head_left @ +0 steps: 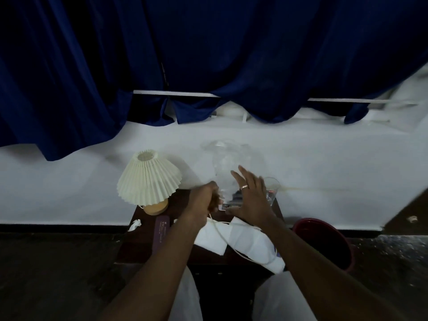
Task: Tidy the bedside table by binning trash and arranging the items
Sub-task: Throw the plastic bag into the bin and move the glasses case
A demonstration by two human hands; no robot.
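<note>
A dark wooden bedside table (129, 246) stands against a white wall. My left hand (205, 200) grips the lower edge of a crumpled clear plastic bag (228, 163) that rises above the tabletop. My right hand (251, 195) has its fingers spread against the bag's right side, over a small dark item with a white edge (228, 206). A clear drinking glass (272, 188) stands just right of that hand. White paper sheets (243, 239) and a thin white cord (222, 237) lie under my forearms. A crumpled tissue (135, 224) sits at the table's left edge.
A cream pleated lamp (148, 179) on a wooden base stands at the table's back left. A purple flat case (162, 230) lies in front of it. A dark red bin (324, 242) stands on the floor right of the table. Blue curtains (208, 54) hang behind.
</note>
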